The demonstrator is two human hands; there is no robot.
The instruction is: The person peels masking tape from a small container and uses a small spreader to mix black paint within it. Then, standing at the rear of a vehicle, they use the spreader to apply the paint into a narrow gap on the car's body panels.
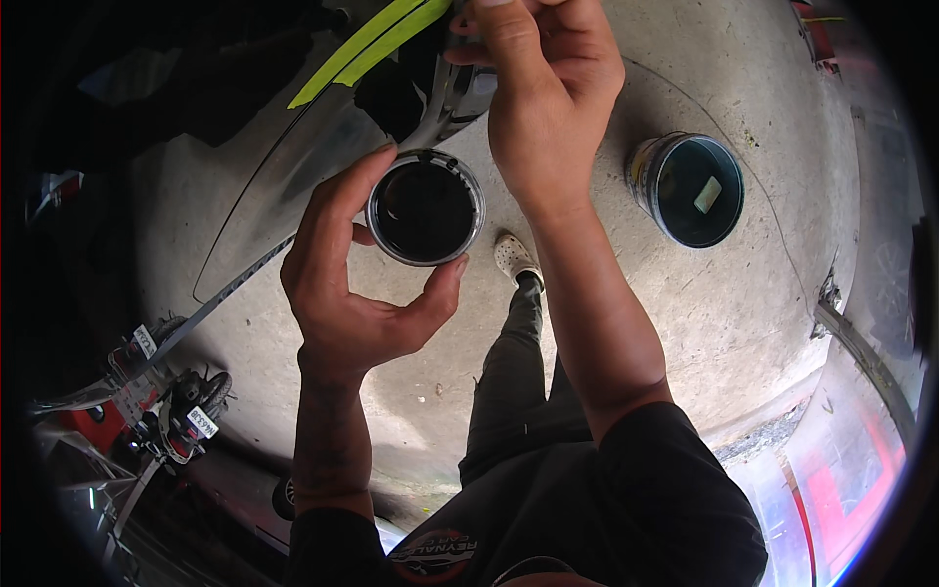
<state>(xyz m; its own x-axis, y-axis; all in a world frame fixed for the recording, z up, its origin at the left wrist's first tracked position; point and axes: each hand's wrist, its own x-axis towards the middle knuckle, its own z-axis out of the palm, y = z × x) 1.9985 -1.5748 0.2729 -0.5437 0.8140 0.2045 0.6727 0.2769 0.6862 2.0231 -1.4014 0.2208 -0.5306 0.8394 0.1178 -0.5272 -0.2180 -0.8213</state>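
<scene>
My left hand [352,293] grips a small round metal can [423,210] between thumb and fingers; its open top shows a glossy black filling. Higher up, my right hand [548,117] has its fingers curled at the upper edge of the view, closed on something I cannot make out. Just left of it, yellow-green tape strips [362,54] run along a glossy dark vehicle panel [284,171], which lies behind and left of the can. Whether my right fingers touch the panel, I cannot tell.
A bucket [726,186] of dark liquid, with a pale rectangular block inside, stands on the concrete floor [743,323] at right. Motorcycles [186,411] are at lower left, beside a long metal strip [249,279]. My foot [514,256] is below the can. A stained wall [880,264] borders the right.
</scene>
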